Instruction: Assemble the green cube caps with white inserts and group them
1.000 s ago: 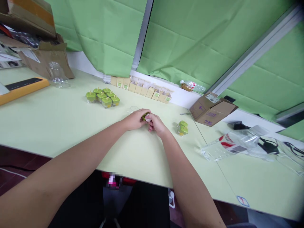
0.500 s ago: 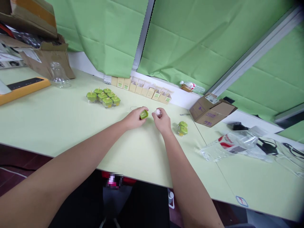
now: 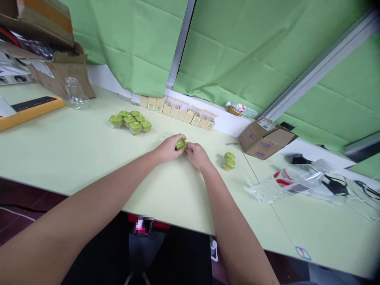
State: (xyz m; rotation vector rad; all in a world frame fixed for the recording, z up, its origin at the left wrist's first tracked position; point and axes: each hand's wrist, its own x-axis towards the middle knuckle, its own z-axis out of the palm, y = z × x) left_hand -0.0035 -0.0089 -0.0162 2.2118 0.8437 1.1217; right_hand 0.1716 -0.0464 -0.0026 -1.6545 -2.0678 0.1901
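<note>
Nearby, lidded tubs [image 3: 229, 163]; green lid [image 3: 181, 143] in left hand [image 3: 170, 149], grip snug; right hand [image 3: 197, 155], grip narrow, hold unclear.

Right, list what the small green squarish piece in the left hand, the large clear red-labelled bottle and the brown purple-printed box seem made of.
Small green squarish piece: probably smooth plastic; even colour, raised rim.
Large clear red-labelled bottle: likely glossy plastic; see-through, ribbed, glinting.
Brown purple-printed box: apparently matte cardboard; folded flaps.
</note>
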